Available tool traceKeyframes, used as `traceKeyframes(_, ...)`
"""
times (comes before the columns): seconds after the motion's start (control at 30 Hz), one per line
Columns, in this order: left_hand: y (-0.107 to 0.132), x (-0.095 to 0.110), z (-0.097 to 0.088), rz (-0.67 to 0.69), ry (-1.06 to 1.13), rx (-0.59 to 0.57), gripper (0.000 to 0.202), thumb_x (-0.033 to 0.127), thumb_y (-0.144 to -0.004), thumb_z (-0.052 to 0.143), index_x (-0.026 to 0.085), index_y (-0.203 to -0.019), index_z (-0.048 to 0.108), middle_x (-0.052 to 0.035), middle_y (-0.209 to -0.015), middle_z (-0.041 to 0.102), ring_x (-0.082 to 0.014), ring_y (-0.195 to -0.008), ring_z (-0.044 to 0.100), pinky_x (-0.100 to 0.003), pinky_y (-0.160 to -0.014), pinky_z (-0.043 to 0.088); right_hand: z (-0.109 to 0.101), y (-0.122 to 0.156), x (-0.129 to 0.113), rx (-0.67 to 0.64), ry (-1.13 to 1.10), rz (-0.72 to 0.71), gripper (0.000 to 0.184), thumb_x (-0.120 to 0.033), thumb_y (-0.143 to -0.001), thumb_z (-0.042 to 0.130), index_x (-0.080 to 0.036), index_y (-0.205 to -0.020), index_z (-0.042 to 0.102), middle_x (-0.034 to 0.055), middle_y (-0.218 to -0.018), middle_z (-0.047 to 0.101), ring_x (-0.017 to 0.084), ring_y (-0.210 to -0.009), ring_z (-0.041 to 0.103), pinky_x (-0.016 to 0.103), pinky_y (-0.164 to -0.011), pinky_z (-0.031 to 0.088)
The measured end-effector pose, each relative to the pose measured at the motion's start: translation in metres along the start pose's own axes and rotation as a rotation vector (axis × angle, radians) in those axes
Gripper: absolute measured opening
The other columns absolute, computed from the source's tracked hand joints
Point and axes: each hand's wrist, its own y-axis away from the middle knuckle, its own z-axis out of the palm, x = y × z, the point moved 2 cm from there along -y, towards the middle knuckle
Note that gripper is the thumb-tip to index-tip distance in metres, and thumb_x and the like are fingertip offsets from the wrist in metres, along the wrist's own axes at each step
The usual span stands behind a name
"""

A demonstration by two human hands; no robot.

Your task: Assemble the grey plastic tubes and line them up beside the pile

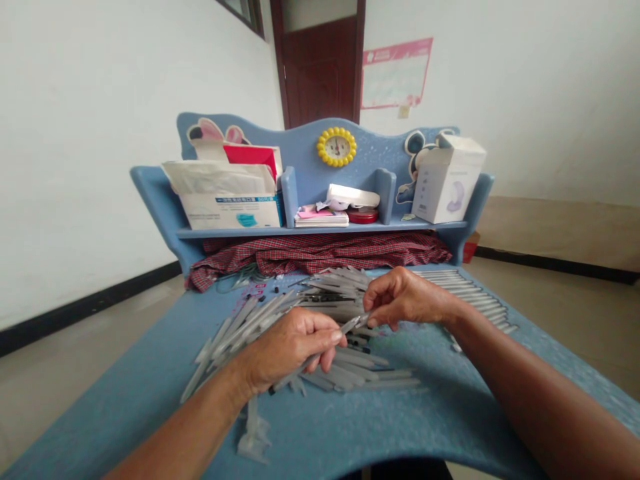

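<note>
My left hand [293,347] is closed around a grey translucent pen barrel [320,350] that slants up to the right. My right hand [407,297] pinches the barrel's upper tip, fingers pressed together; what else it holds, if anything, is too small to make out. Both hands hover just above a loose heap of grey pen barrels [280,320] spread over the blue desk [400,427]. A neat row of finished-looking pens [470,293] lies to the right of my right wrist. Small black parts [273,290] are scattered behind the heap.
A red plaid cloth [320,253] lies under the desk's shelf. On the shelf stand a mask box [227,200], books with a red tin [363,215] and a white carton [447,180]. A yellow clock [337,147] is on the backboard. Some barrels [255,433] lie near the front edge.
</note>
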Motion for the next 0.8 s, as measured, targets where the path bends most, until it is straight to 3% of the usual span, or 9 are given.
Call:
traceKeyframes(0.33, 0.000, -0.003, 0.001, 0.024, -0.044, -0.055, 0.026, 0.034, -0.080, 0.048, 0.013, -0.074, 0.062, 0.0005, -0.055, 0.061, -0.0069, -0.043, 0.044, -0.019, -0.045, 0.033, 0.003, 0.000, 0.000, -0.015, 0.006, -0.026, 0.021, -0.025, -0.061, 0.075, -0.011, -0.070, 0.062, -0.0052, -0.049, 0.055, 0.003, -0.038, 0.047, 0.013, -0.036, 0.039)
traceKeyframes(0.47, -0.001, -0.006, 0.004, -0.013, -0.005, -0.079, 0.024, 0.033, -0.082, 0.046, 0.014, -0.074, 0.058, 0.0004, -0.055, 0.061, -0.0076, -0.041, 0.047, -0.019, -0.043, 0.035, 0.007, 0.000, 0.003, -0.087, -0.095, -0.014, 0.025, -0.029, -0.063, 0.073, -0.011, -0.073, 0.060, -0.0035, -0.053, 0.058, 0.007, -0.039, 0.054, 0.015, -0.036, 0.043)
traceKeyframes(0.67, 0.001, -0.003, 0.002, 0.038, -0.114, -0.025, 0.025, 0.033, -0.082, 0.044, 0.015, -0.072, 0.057, 0.0030, -0.051, 0.056, -0.0063, -0.039, 0.042, -0.018, -0.041, 0.031, 0.015, -0.004, 0.008, -0.103, -0.198, -0.033, 0.024, -0.028, -0.065, 0.072, -0.011, -0.073, 0.057, -0.0014, -0.055, 0.061, 0.009, -0.038, 0.056, 0.016, -0.035, 0.046)
traceKeyframes(0.8, 0.002, 0.001, 0.001, 0.064, -0.185, 0.006, 0.033, 0.035, -0.083, 0.042, 0.015, -0.058, 0.052, 0.0036, -0.047, 0.050, -0.0066, -0.040, 0.041, -0.019, -0.043, 0.031, 0.017, -0.005, 0.008, -0.072, -0.234, -0.065, 0.025, -0.029, -0.065, 0.072, -0.010, -0.072, 0.057, -0.0014, -0.053, 0.060, 0.009, -0.038, 0.056, 0.016, -0.035, 0.046)
